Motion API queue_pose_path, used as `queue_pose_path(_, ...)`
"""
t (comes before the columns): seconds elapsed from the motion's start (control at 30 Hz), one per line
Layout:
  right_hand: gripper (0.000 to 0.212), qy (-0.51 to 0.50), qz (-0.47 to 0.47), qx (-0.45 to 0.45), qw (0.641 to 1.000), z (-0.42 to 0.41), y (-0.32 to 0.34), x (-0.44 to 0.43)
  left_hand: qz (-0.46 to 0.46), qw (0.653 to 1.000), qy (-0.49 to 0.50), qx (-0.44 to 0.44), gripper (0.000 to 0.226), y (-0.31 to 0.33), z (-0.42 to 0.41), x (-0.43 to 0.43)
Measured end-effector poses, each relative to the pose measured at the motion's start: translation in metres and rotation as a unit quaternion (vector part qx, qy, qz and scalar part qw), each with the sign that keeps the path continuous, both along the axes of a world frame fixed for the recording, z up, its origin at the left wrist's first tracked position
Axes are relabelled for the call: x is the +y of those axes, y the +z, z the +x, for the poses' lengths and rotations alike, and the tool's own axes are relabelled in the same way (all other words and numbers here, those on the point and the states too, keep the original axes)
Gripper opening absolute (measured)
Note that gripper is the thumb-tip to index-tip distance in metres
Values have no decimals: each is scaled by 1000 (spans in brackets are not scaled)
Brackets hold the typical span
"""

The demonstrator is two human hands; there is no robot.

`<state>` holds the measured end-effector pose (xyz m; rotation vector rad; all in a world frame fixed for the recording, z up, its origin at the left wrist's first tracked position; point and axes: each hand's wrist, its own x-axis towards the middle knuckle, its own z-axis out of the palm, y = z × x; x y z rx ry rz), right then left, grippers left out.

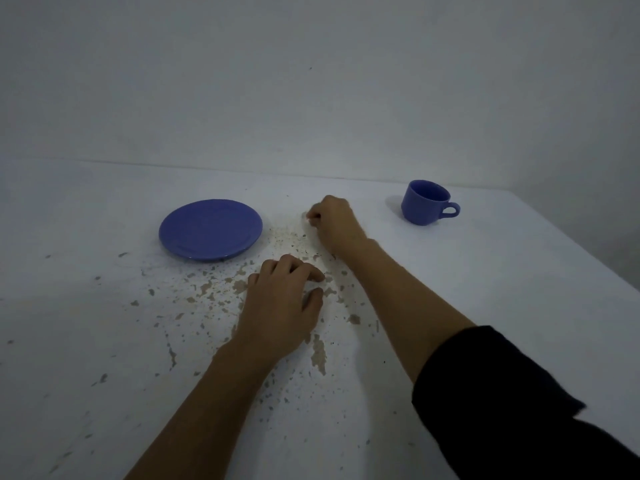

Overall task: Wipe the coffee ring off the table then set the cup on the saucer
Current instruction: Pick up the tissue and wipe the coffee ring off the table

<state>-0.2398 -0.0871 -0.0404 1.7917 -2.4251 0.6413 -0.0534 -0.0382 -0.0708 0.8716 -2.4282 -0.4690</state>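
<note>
A blue saucer (210,229) lies on the white table (485,289), left of centre. A blue cup (426,202) stands upright at the back right, its handle pointing right. Between saucer and cup, my right hand (334,223) presses down on the table with its fingers curled shut. A small pale bit shows at its fingertips, and I cannot tell what it is. Fine brownish specks (287,240) spread over the table just left of that hand. My left hand (282,306) rests palm down nearer to me, fingers loosely bent and apart, holding nothing.
Larger brown flaked patches (318,353) dot the table around and in front of my left hand. The table's back edge meets a plain wall (311,98). Its right edge (588,258) runs diagonally behind my dark right sleeve (519,410).
</note>
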Motion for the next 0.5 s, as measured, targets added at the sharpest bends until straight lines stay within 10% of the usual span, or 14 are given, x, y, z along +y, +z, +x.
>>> queue_pose_path(0.17,26,99,23,29,994,30,-5,-6,7,1000,-1,0,27,1,0,1)
queue_pose_path(0.5,30,-69,-1,2,998,-20,-1,15,20,1000,5,17,24,2,-2,-3)
